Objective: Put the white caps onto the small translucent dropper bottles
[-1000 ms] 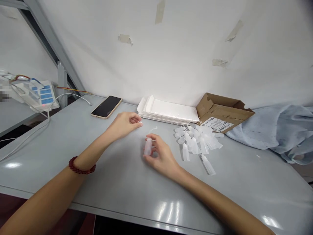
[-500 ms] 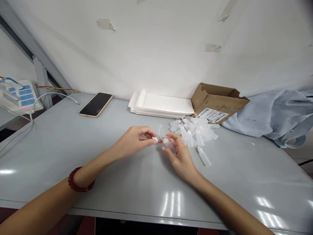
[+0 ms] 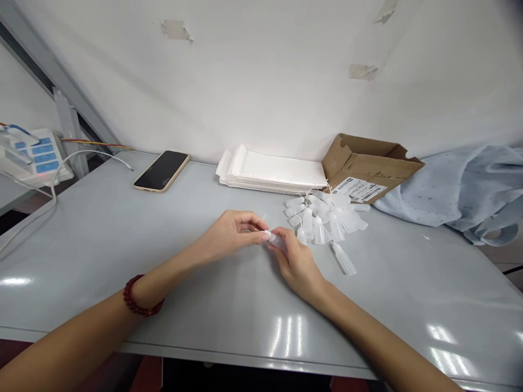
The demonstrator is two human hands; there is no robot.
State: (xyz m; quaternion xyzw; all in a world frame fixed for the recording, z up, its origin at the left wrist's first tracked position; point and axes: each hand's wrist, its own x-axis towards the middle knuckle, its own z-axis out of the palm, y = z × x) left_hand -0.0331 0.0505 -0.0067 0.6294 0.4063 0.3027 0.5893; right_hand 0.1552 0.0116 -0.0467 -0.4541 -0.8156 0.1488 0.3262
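Observation:
Over the middle of the grey table [image 3: 122,245], my right hand [image 3: 297,262] holds a small translucent plastic bottle [image 3: 278,242], tilted with its mouth to the left. My left hand [image 3: 231,235] pinches a small white cap [image 3: 266,236] at the bottle's mouth, and the fingertips of both hands meet there. A red bead bracelet [image 3: 141,298] is on my left wrist. Just right of my hands lies a pile of several similar small bottles [image 3: 327,223].
A phone [image 3: 160,171] lies face up at the back left. A stack of white flat bags [image 3: 273,175] and an open cardboard box [image 3: 370,166] sit along the wall. Light blue cloth [image 3: 461,190] covers the right. A power strip [image 3: 36,158] with cables is at the far left.
My hands came together from apart. The left hand brought the cap to the bottle's mouth, and the right hand tilted the bottle toward it.

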